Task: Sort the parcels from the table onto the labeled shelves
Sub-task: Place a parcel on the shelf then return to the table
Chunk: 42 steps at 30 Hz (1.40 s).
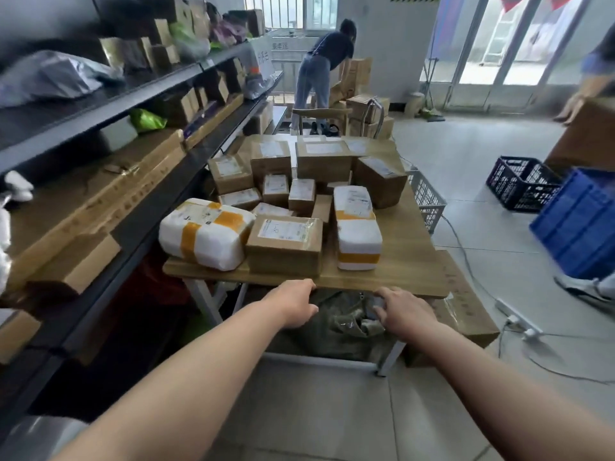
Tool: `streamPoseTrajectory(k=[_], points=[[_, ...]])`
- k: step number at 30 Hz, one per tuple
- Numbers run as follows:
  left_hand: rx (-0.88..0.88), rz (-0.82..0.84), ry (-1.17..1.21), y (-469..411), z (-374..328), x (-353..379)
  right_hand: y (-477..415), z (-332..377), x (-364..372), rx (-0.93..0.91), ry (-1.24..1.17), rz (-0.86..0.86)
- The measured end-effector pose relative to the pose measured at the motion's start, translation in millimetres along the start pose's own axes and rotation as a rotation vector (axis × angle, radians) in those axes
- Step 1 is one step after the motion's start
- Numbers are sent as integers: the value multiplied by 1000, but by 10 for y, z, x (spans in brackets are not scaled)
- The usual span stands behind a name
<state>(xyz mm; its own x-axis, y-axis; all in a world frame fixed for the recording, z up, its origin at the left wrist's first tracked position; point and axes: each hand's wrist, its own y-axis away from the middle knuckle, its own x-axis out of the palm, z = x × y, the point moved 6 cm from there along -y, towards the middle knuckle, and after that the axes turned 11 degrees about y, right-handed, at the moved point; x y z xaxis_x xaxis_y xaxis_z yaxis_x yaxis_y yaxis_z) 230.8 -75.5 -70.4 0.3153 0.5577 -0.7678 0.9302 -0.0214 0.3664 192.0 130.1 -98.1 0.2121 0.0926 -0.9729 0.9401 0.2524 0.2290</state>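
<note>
Dark shelves [109, 104] run along the left, loaded with boxes and bags; their labels are too blurred to read. A white sign further back carries characters that cannot be made out.

On the wooden desk [399, 261] lie the parcels, each with a white shipping label whose print is illegible. Nearest the front edge, from the left: a white bag [206, 234] banded with orange tape, long axis across the desk; a brown box [284, 247], label up; a second white bag [357, 227] with its long axis running away from the viewer.

Both arms reach forward, palms down. The left hand [294, 306] hovers at the desk's front edge, grip loosely open and empty. The right hand [404, 311] sits just below the edge, fingers spread, holding nothing.
</note>
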Motion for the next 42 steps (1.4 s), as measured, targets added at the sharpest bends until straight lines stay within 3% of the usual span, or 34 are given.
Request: streamPoseTrajectory(k=[8,21,28,35,42], points=[[31,-7,72,-433,44,-212,-507,-70,-201,42,-32,-11],[-108,-34,211,-1513,-274,-277,-1813,-517,-344,-26,-216,-12],[-191,-168,330,-2260,-713,-210,-2370,-837,-251,-76,-346,61],[-381,-180,484,-2662,-643,-70,-2689,-802,-183,-94,-717,165],[-383,-186,730,-2743,-586,-36,-2734,-778,69,-25,-1089,285]])
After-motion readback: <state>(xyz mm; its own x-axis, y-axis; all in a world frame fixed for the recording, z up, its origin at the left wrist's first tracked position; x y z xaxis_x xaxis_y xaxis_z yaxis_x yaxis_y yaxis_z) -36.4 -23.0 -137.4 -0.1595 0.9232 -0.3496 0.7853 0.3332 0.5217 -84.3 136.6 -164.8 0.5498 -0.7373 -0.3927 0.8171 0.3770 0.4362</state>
